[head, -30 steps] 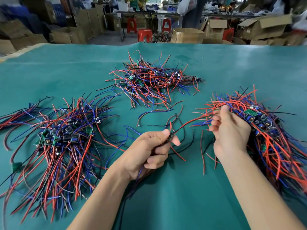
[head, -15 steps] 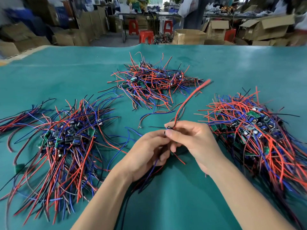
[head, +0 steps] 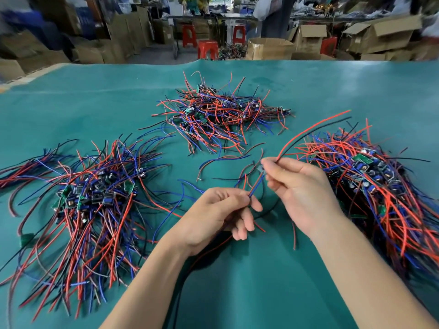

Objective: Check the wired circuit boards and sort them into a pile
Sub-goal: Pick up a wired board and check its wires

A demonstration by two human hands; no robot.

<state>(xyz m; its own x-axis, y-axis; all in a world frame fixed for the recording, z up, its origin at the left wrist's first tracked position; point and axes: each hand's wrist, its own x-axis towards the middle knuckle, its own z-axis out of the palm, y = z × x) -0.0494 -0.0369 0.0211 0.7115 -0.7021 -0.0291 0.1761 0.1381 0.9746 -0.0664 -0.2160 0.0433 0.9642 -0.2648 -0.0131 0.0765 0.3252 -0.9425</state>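
Your table [head: 308, 74] is green-matted; cardboard boxes [head: 269, 48] and red stools [head: 207, 49] stand behind. Your left hand [head: 213, 214] and right hand [head: 299, 186] each pinch wires [head: 308, 129].

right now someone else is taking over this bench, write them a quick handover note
Left hand pinches red and blue wires; right hand pinches the long red and black wires. A small board seems to hang between them, blurred.
Three piles on the green mat: left pile, far pile, right pile.
Done: many boards already heaped.
Left: finish checking this board and lay it on a pile; which pile is unclear.
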